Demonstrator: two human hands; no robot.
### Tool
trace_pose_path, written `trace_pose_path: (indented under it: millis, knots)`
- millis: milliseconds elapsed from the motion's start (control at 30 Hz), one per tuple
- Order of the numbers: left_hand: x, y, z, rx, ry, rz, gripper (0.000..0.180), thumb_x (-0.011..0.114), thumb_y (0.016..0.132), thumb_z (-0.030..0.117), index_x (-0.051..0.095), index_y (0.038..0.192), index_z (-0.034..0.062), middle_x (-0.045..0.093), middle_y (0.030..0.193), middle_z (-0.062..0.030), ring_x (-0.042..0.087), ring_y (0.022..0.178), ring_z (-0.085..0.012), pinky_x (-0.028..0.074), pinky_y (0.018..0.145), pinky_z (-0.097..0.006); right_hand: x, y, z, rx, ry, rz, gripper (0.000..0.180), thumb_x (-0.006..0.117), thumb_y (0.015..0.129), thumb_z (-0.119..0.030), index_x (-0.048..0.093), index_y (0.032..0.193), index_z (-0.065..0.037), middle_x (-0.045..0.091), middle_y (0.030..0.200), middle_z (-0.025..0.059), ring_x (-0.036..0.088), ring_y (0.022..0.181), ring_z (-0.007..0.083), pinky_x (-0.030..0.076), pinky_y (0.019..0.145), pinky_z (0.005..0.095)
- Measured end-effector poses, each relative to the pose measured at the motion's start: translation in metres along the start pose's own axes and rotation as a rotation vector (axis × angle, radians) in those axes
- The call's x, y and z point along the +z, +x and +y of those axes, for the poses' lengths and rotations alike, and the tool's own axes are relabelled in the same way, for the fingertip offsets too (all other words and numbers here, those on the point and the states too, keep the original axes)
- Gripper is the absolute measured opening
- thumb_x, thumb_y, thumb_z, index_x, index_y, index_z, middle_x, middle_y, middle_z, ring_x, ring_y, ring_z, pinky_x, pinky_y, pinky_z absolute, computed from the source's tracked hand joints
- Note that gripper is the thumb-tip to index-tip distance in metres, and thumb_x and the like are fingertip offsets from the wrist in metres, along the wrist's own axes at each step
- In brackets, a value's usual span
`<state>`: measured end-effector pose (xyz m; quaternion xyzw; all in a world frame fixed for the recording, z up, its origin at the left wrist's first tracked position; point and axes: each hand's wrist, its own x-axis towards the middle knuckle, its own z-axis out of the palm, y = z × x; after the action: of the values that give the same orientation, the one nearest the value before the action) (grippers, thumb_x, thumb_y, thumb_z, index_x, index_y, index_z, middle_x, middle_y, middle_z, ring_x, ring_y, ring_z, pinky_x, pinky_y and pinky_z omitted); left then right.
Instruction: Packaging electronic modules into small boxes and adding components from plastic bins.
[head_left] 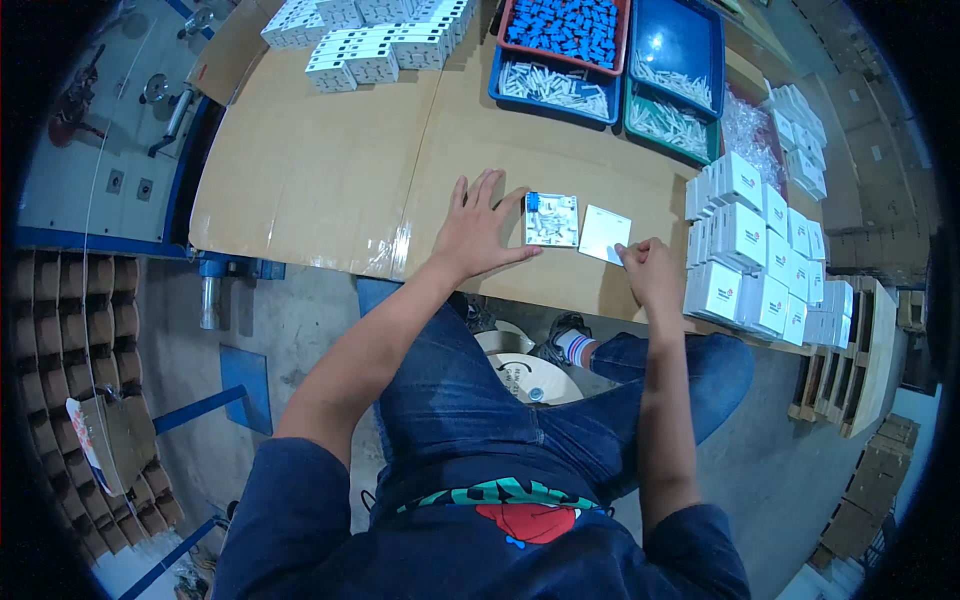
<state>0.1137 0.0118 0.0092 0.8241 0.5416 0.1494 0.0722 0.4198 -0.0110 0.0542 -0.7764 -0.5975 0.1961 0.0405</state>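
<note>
My left hand [478, 228] lies with fingers spread on the cardboard-covered table, its thumb and forefinger on either side of a small square white device [552, 222]. The device shows uneven white inner parts, with a blue block [532, 203] at its far left corner. To its right, a flat white square cover [606, 232] rests slightly turned on the table. My right hand [648, 268] has its fingers curled, with thumb and forefinger at the cover's near right corner.
Stacked white boxes [742, 235] stand at the right, with more boxes [380, 50] at the far left. Trays at the back hold blue pieces [565, 30] and white strips [552, 88]. The table's front edge [560, 302] runs just before my knees.
</note>
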Motion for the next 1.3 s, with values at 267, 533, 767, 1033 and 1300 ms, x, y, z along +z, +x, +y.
trace_pose_path:
  millis: [267,533,767,1033,1300]
  knots:
    - [-0.006,0.004,0.004,-0.068,-0.229,-0.053,0.093,0.075,0.079,0.066,0.045,0.153,0.0200,0.035,0.158,-0.0214,0.030,0.152,-0.0364,0.016,0.126,-0.060,0.020,0.003,0.002,0.078,0.205,0.036,0.051,0.085,0.081,-0.044,0.067,0.104,-0.003,0.072,0.100,0.0157,0.070,0.092,0.0321,0.055,0.083,0.0431]
    - [-0.024,-0.031,0.043,-0.311,-2.336,-0.111,0.090,0.070,0.089,0.007,0.017,0.158,0.0260,0.045,0.151,-0.0188,0.048,0.141,-0.0392,0.046,0.111,-0.060,0.017,0.012,0.025,0.014,0.967,-0.076,0.027,0.077,0.092,-0.021,0.062,0.106,-0.005,0.070,0.094,0.0069,0.068,0.089,0.0141,0.053,0.070,0.0314]
    - [-0.043,-0.026,0.077,-0.302,-2.717,-0.197,0.058,0.046,0.105,0.044,0.033,0.159,0.0275,0.040,0.160,-0.0191,0.044,0.142,-0.0500,0.037,0.115,-0.069,-0.002,0.008,0.025,0.053,1.691,-0.096,0.036,0.067,0.097,-0.018,0.058,0.126,0.001,0.068,0.115,0.0123,0.067,0.106,0.0239,0.055,0.091,0.0388]
    - [-0.040,-0.031,0.096,-0.322,-2.613,-0.168,0.054,0.027,0.112,0.048,0.023,0.164,0.0319,0.036,0.162,-0.0203,0.042,0.142,-0.0531,0.043,0.112,-0.065,-0.040,-0.019,0.006,-0.143,1.907,-0.477,0.062,0.045,0.108,-0.036,0.034,0.154,0.004,0.052,0.146,0.0299,0.064,0.121,0.0438,0.056,0.100,0.0529]
    - [-0.040,-0.033,0.099,-0.338,-2.611,-0.298,0.057,0.026,0.112,0.053,0.025,0.164,0.0299,0.040,0.160,-0.0198,0.043,0.141,-0.0526,0.043,0.113,-0.065,-0.050,-0.025,0.002,-0.384,2.058,-0.690,0.065,0.027,0.111,-0.049,0.028,0.163,-0.011,0.051,0.145,0.0340,0.064,0.120,0.0443,0.056,0.099,0.0562]
